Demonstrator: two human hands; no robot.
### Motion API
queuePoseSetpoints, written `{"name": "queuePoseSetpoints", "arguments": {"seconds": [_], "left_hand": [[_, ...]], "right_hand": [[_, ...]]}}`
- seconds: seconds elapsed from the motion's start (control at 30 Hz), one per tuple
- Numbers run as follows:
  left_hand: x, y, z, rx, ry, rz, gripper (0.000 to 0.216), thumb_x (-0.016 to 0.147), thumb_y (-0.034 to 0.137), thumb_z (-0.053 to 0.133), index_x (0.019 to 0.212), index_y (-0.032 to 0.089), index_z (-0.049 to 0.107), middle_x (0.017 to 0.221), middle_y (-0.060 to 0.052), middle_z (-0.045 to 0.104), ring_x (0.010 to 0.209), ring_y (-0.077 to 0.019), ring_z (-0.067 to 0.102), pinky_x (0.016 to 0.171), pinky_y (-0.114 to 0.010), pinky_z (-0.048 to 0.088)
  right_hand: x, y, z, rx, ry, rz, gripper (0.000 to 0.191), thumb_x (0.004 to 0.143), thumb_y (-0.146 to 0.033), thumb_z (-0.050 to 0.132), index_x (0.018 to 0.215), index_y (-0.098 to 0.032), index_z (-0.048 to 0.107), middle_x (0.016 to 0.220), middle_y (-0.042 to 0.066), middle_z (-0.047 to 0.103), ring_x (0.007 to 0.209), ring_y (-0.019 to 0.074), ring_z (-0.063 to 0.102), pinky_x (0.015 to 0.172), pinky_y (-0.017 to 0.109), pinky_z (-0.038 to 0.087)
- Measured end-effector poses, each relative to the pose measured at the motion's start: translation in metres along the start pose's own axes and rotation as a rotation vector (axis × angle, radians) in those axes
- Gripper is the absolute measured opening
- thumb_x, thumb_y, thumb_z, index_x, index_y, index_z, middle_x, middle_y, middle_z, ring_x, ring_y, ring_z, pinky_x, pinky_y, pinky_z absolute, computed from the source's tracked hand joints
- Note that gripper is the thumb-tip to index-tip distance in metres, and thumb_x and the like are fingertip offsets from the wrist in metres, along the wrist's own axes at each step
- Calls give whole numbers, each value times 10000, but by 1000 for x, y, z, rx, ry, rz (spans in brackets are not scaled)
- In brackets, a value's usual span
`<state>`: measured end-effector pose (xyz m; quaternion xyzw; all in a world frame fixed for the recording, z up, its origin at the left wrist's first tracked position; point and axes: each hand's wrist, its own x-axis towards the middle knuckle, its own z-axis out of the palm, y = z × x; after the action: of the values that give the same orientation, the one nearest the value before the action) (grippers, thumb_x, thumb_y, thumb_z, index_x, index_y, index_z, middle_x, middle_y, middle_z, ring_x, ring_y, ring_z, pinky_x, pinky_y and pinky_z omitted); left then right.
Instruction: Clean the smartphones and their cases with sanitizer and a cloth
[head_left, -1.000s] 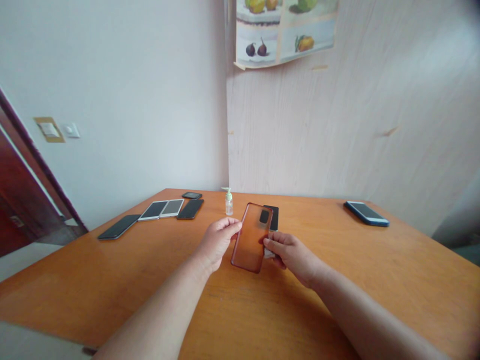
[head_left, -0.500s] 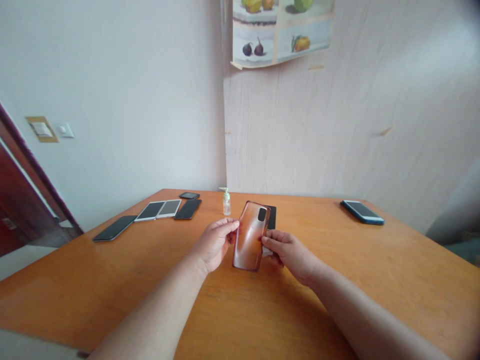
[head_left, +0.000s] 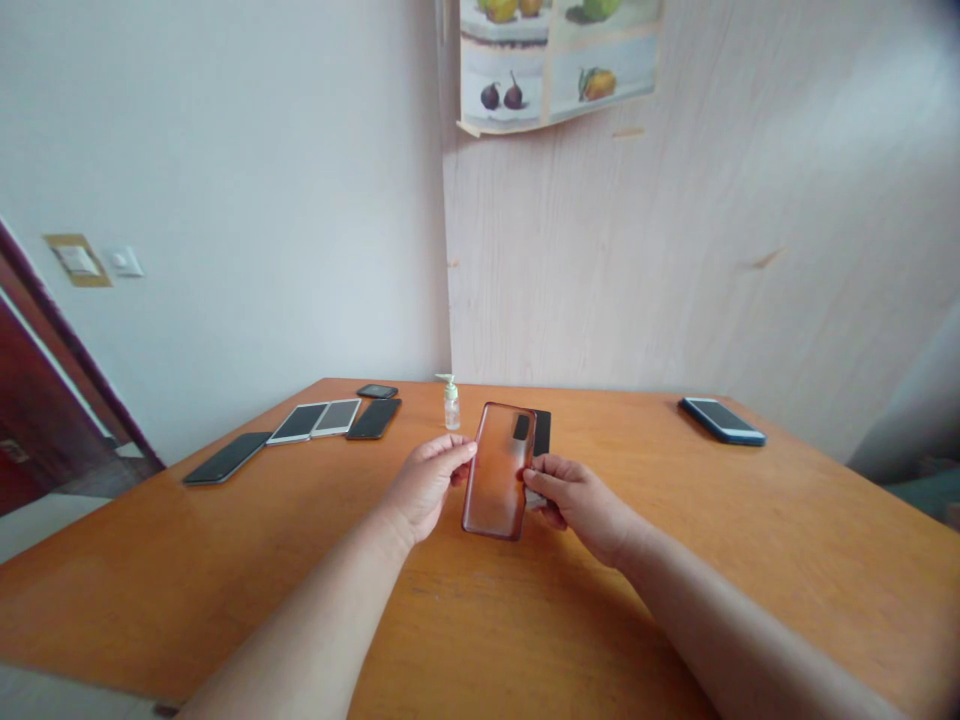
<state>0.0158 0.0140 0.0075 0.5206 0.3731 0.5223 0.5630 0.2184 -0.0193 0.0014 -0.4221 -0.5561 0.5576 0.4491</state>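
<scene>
A see-through phone case [head_left: 495, 480] with a reddish rim and a dark camera cut-out is held up over the table between my hands. My left hand [head_left: 431, 480] pinches its left edge between thumb and fingers. On the other side, my right hand [head_left: 574, 500] grips the case's right edge, thumb in front. Behind the case shows part of a dark flat object [head_left: 543, 432], mostly covered by the case and my right hand; I cannot tell whether it is touched.
A small pump bottle [head_left: 451, 408] stands behind my left hand. Several phones lie at the left, among them a black phone [head_left: 226, 459] and a white phone [head_left: 298, 423]. At the far right of the wooden table [head_left: 480, 640] lies a blue-cased phone [head_left: 721, 421].
The phone case has tilted slightly and its glare has faded, so the wood colour shows through more. Both hands keep their hold on its edges. The view has shifted a little.
</scene>
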Motion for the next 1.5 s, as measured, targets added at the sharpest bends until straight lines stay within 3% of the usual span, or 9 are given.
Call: {"name": "queuePoseSetpoints", "arguments": {"seconds": [0.17, 0.5, 0.7, 0.83, 1.0, 1.13, 1.23, 1.33, 1.5], "left_hand": [[0, 0, 0, 25, -13, 3, 254, 724, 394, 727, 801, 166, 645, 743, -5, 608, 637, -107, 497, 621, -240, 357], [-6, -4, 10, 308, 13, 100, 321, 739, 469, 722, 820, 179, 610, 755, 21, 604, 716, -137, 522, 687, -255, 378], [-1, -12, 6, 499, 53, 162, 237, 806, 390, 622, 715, 180, 561, 660, 41, 541, 627, -122, 472, 600, -240, 347], [-1, -11, 3, 626, -31, 199, 76, 782, 261, 589, 786, 185, 597, 729, 28, 627, 684, -138, 554, 629, -236, 383], [-2, -11, 4, 645, -77, 236, 150, 776, 227, 575, 916, 189, 610, 850, 6, 678, 773, -152, 610, 690, -241, 428], [-2, -10, 3, 729, 9, 280, 199, 852, 372, 541, 781, 189, 569, 683, 43, 584, 656, -131, 533, 610, -232, 380], [-2, -10, 2, 798, 23, 274, 221, 866, 348, 510, 712, 192, 532, 612, 57, 517, 594, -120, 482, 557, -230, 334], [-3, -12, 2, 762, -41, 247, 81, 828, 238, 511, 839, 197, 580, 722, 37, 620, 661, -132, 559, 595, -233, 375], [-2, -19, 3, 679, -33, 248, 249, 784, 243, 586, 1028, 201, 573, 859, -5, 672, 768, -158, 614, 691, -256, 433]], "right_hand": [[2, 4, -1, 4, 12, -4, 335, 767, -495, 648, 806, -175, 558, 605, -37, 534, 428, 53, 354, 401, 213, 195], [3, 5, 1, -46, 107, -34, 340, 782, -510, 620, 798, -181, 533, 584, -45, 510, 418, 54, 338, 405, 226, 200], [1, 5, 5, -71, 74, -41, 318, 809, -488, 593, 802, -175, 539, 593, -45, 505, 434, 50, 340, 419, 220, 218], [3, 7, 2, -83, 125, -33, 294, 810, -467, 584, 805, -177, 537, 578, -50, 498, 424, 52, 347, 411, 219, 219], [6, 7, -3, -66, 155, -37, 291, 814, -467, 579, 813, -181, 531, 591, -45, 516, 412, 51, 351, 403, 216, 217], [4, 8, -1, -73, 100, -49, 278, 834, -453, 573, 811, -178, 538, 600, -42, 521, 428, 52, 357, 411, 212, 228], [2, 8, 2, -83, 68, -55, 262, 841, -435, 571, 809, -177, 541, 613, -41, 524, 442, 51, 365, 418, 208, 236], [3, 7, 2, -81, 99, -46, 261, 832, -433, 577, 801, -177, 536, 599, -44, 517, 434, 51, 364, 415, 205, 233], [7, 5, -3, 19, 184, -42, 289, 789, -459, 607, 777, -178, 536, 581, -37, 533, 399, 48, 359, 395, 203, 216]]}}
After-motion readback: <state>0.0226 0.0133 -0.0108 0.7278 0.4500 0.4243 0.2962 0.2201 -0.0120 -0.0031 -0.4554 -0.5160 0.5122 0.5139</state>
